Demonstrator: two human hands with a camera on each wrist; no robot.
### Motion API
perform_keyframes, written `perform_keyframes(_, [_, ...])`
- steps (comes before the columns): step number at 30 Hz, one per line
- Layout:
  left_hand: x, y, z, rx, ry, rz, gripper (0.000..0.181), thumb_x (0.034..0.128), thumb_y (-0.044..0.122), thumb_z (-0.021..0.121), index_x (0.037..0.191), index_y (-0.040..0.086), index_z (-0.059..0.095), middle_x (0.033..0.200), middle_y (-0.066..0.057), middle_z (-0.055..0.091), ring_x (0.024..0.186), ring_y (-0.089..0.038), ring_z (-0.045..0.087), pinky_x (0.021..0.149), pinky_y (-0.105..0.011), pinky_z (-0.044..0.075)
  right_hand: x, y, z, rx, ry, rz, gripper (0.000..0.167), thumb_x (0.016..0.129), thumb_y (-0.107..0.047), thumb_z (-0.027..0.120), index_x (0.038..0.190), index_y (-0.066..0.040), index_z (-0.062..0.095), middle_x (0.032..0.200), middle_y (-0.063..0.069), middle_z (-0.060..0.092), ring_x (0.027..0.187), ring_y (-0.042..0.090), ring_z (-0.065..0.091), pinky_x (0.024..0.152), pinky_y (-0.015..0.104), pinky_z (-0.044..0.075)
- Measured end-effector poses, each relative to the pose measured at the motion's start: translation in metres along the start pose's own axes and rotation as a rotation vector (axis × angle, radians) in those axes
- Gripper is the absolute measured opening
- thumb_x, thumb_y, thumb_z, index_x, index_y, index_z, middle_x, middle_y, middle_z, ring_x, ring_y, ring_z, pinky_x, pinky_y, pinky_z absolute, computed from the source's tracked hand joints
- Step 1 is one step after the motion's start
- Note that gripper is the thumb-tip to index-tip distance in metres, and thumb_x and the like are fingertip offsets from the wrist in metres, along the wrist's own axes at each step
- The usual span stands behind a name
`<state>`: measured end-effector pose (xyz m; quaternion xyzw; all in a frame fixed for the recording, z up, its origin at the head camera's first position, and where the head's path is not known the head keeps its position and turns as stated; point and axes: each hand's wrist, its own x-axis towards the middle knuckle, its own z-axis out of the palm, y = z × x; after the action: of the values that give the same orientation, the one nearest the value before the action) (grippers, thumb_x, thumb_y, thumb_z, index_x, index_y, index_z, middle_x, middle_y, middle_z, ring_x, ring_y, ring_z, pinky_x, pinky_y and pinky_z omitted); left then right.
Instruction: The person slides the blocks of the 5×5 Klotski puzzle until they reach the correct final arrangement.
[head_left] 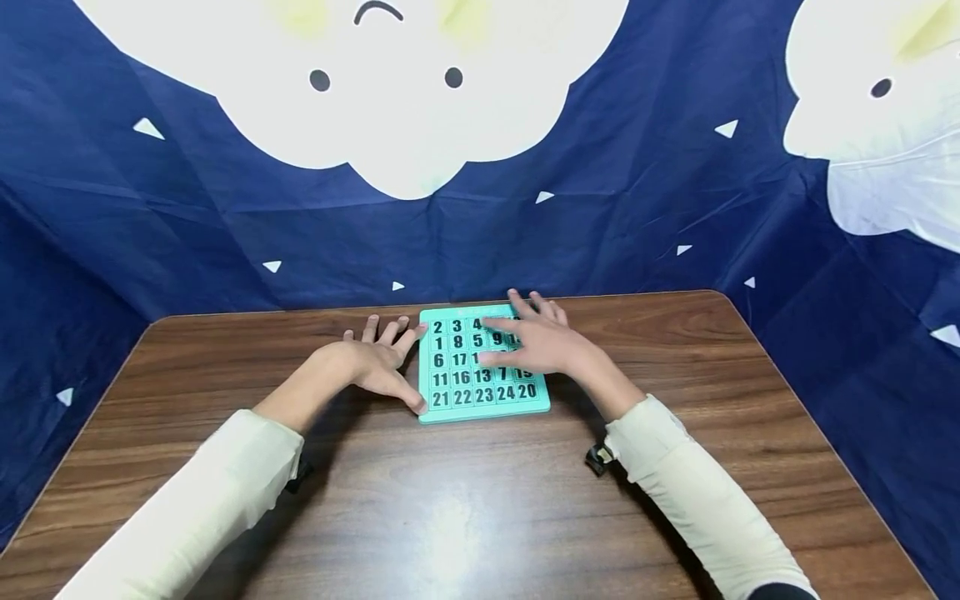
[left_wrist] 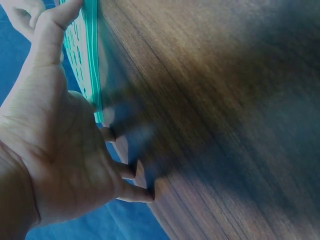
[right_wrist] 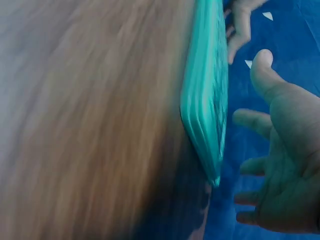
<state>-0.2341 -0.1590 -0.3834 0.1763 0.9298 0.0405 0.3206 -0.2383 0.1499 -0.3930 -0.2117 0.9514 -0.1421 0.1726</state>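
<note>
Nearest, at lower left and lower right, two loose cream fabric sleeves [head_left: 202,492], slanting forward and inward, with bare wrists beyond the cuffs. Just under each cuff, a small black wrist-worn device [head_left: 597,459], partly hidden. Beneath both arms, a dark brown wood-grained tabletop [head_left: 360,517], glossy, with a bright patch of reflected light between the sleeves.

Farther off, close to the far edge of the table, a flat, squarish turquoise board [head_left: 471,386], plastic-looking, lying face up with a grid of black numbers; along its nearest row, 21, 22, 23, 24 and 20, all uncovered.

At the board's left side, the bare left hand [head_left: 382,362], palm down and spread wide, gripping nothing: thumb stretched out to the near left corner, index fingertip by the left edge higher up, remaining fingers fanned toward the far edge of the table. Over the board's right half, the bare right hand [head_left: 532,342], also spread wide and holding nothing; thumb and index finger pointing left across the numbers, other fingers fanned away, several upper-right numbers covered. In the right wrist view, a gap between these fingers and the board.

Farthest, a creased navy blue cloth [head_left: 637,225], printed with small white triangles and large white clouds [head_left: 420,125].
</note>
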Motion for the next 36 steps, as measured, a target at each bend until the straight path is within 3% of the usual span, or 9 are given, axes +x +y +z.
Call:
perform_keyframes(6, [0.001,0.001,0.0,-0.003,0.007,0.008,0.151,0.0796,0.088,0.08,0.182,0.031,-0.014,0.19,-0.016,-0.02,0.171,-0.059,-0.024,0.128,-0.091,-0.002,-0.008,0.013,-0.002,-0.002,0.013,0.05,0.084,0.105,-0.077,0.061,0.177,-0.038,0.04,0.191,0.017,-0.008,0.177,0.052,-0.009,0.139,0.075,-0.003])
perform_keyframes(13, [0.002,-0.001,0.0,-0.005,0.012,0.0,0.15,0.0802,0.088,0.08,0.182,0.031,-0.014,0.19,-0.015,-0.021,0.171,-0.058,-0.025,0.129,-0.09,-0.003,0.003,-0.001,-0.001,-0.002,0.002,0.014,0.083,0.106,-0.078,0.058,0.176,-0.036,0.042,0.191,0.015,-0.007,0.177,0.05,-0.009,0.14,0.074,-0.003])
perform_keyframes(17, [0.002,-0.001,0.0,0.004,0.012,-0.001,0.151,0.0797,0.088,0.08,0.182,0.031,-0.014,0.19,-0.014,-0.021,0.171,-0.057,-0.025,0.129,-0.09,-0.003,-0.01,-0.005,-0.002,-0.069,0.023,0.03,0.081,0.106,-0.077,0.059,0.173,-0.035,0.048,0.192,0.017,-0.005,0.176,0.053,-0.008,0.14,0.075,-0.003])
perform_keyframes(22, [0.002,-0.001,0.002,0.007,0.014,0.0,0.151,0.0789,0.088,0.081,0.183,0.031,-0.013,0.191,-0.014,-0.019,0.172,-0.057,-0.023,0.13,-0.089,-0.001,-0.022,-0.011,0.002,-0.178,-0.015,0.084,0.086,0.104,-0.083,0.055,0.175,-0.038,0.043,0.191,0.017,-0.005,0.176,0.054,-0.009,0.14,0.074,-0.003])
perform_keyframes(29, [0.005,-0.003,0.004,-0.003,0.021,-0.006,0.149,0.0803,0.086,0.081,0.183,0.03,-0.012,0.191,-0.016,-0.018,0.171,-0.058,-0.023,0.131,-0.089,-0.001,-0.003,-0.015,0.005,-0.188,0.033,0.146,0.086,0.106,-0.083,0.048,0.178,-0.036,0.036,0.192,0.016,-0.005,0.177,0.052,-0.009,0.142,0.071,-0.002])
perform_keyframes(36, [0.004,-0.002,0.004,-0.006,0.021,-0.007,0.15,0.0791,0.087,0.081,0.183,0.031,-0.012,0.191,-0.014,-0.019,0.172,-0.056,-0.025,0.132,-0.087,-0.002,-0.009,-0.024,0.012,-0.158,-0.011,0.055,0.084,0.105,-0.085,0.049,0.177,-0.045,0.035,0.192,0.015,-0.004,0.177,0.052,-0.009,0.142,0.071,-0.003])
